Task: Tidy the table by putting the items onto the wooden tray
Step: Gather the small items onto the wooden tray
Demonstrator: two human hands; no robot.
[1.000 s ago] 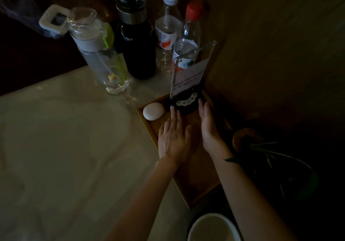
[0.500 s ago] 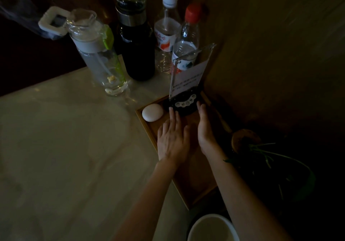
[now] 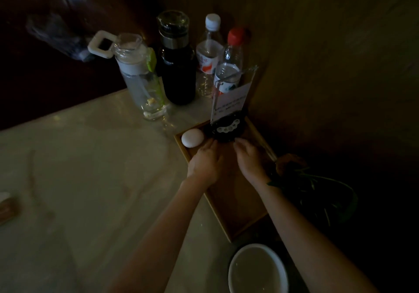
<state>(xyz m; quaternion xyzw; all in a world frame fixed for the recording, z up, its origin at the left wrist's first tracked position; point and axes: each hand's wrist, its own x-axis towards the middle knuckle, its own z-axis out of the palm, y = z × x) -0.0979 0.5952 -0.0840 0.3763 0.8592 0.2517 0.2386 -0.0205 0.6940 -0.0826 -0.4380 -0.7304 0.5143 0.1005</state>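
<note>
The round black sign base (image 3: 227, 131) at twelve o'clock on the rectangular wooden tray (image 3: 235, 202) is touched by the left hand (image 3: 205, 163) and right hand (image 3: 249, 161); whether fingers pinch it cannot be told.

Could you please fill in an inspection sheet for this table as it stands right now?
Surface: pale marble-look table, dimly lit.
Job's things: wooden tray at the table's right edge holds a white egg-shaped item and a black sign stand.
Clutter: four bottles stand off the tray at the back; white bowl at the near edge.
Hands: left hand and right hand over the tray, fingers reaching the stand's base; grip unclear.
Cables: nothing seen.
Surroundings: wooden wall, potted plant on the right.
</note>
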